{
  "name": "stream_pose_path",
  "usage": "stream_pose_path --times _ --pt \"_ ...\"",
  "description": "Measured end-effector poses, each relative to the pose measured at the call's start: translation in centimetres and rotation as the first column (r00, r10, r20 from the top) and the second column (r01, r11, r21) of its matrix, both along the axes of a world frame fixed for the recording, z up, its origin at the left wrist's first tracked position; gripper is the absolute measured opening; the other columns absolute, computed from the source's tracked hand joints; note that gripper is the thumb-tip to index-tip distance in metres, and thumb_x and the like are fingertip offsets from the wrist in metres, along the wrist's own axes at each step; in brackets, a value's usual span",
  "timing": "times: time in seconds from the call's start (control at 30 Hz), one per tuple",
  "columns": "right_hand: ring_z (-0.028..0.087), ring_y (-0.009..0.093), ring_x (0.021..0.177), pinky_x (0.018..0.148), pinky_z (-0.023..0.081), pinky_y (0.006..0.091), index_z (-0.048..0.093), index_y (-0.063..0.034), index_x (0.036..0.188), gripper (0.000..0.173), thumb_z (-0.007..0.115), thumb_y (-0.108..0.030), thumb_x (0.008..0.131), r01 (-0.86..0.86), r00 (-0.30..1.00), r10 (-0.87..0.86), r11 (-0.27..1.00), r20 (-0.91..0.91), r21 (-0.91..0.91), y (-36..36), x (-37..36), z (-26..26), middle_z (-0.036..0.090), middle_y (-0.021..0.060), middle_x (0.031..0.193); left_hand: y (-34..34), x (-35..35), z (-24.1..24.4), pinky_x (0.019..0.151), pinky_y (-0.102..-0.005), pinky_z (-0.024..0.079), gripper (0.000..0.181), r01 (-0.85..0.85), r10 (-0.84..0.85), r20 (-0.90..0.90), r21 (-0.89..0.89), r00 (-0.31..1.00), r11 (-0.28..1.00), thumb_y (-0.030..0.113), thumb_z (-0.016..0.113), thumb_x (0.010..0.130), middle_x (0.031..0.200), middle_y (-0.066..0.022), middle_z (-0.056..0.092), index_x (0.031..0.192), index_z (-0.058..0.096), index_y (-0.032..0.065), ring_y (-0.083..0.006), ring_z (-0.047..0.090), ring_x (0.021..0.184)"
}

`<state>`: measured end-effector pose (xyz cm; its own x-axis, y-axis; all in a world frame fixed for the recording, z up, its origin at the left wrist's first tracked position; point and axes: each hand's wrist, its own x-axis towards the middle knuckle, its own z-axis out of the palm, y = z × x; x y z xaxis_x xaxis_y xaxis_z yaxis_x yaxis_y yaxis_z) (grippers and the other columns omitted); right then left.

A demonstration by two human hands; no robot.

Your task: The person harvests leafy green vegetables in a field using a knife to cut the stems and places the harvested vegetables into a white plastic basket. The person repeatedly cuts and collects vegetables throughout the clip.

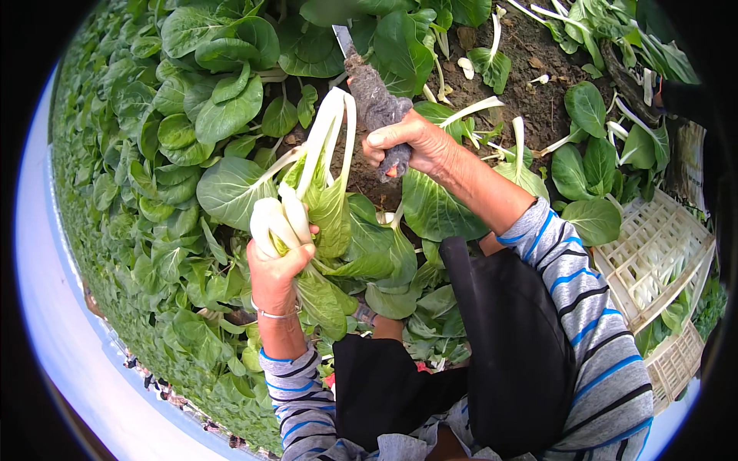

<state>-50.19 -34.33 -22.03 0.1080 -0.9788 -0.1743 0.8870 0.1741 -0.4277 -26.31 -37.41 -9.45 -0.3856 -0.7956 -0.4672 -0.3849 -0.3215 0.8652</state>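
Observation:
My left hand (277,271), with a bangle at the wrist, is closed around the white base of a bok choy head (277,225). Its green leaves spread to the right and down below the fist. Long white-stalked outer leaves (326,138) stand up and bend over just beyond it, partly hidden by the head. My right hand (412,141) grips a knife by its handle (372,92), which is wrapped in dark, fuzzy cloth. The short metal blade (344,41) points away from me, over the growing leaves, apart from the held bok choy.
Dense rows of bok choy (144,190) fill the left side. Cut leaves (490,63) lie on bare brown soil (533,52) ahead. White plastic crates (651,242) stand at the right, with leafy greens around them. Several people (173,397) appear far off at the lower left.

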Motion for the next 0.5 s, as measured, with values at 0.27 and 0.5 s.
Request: stream_pose_path --times 0.27,0.5 --pt "0.05 0.007 0.05 0.04 0.042 0.0211 0.053 -0.0044 0.105 0.044 0.074 -0.006 0.067 0.056 0.927 -0.047 0.998 -0.373 0.014 2.0 0.8 3.4 0.059 0.0025 0.078 5.6 -1.0 -3.8 0.083 -0.0316 0.049 0.065 -0.192 0.264 -0.244 0.284 0.933 0.939 -0.001 0.066 0.064 0.115 -0.012 0.058 0.125 0.046 -0.0037 -0.02 0.061 0.09" --pt "0.05 0.006 0.049 0.037 0.039 0.0208 0.054 -0.0037 0.102 0.037 0.073 -0.008 0.07 -0.159 0.844 0.195 0.981 -0.5 0.115 3.0 3.0 5.1 0.057 0.0001 0.069 4.3 0.8 -2.9 0.092 -0.035 0.047 0.071 -0.25 0.312 -0.414 0.197 0.855 0.948 0.002 0.069 0.067 0.129 -0.0185 0.05 0.132 0.04 -0.0023 -0.0238 0.054 0.112"
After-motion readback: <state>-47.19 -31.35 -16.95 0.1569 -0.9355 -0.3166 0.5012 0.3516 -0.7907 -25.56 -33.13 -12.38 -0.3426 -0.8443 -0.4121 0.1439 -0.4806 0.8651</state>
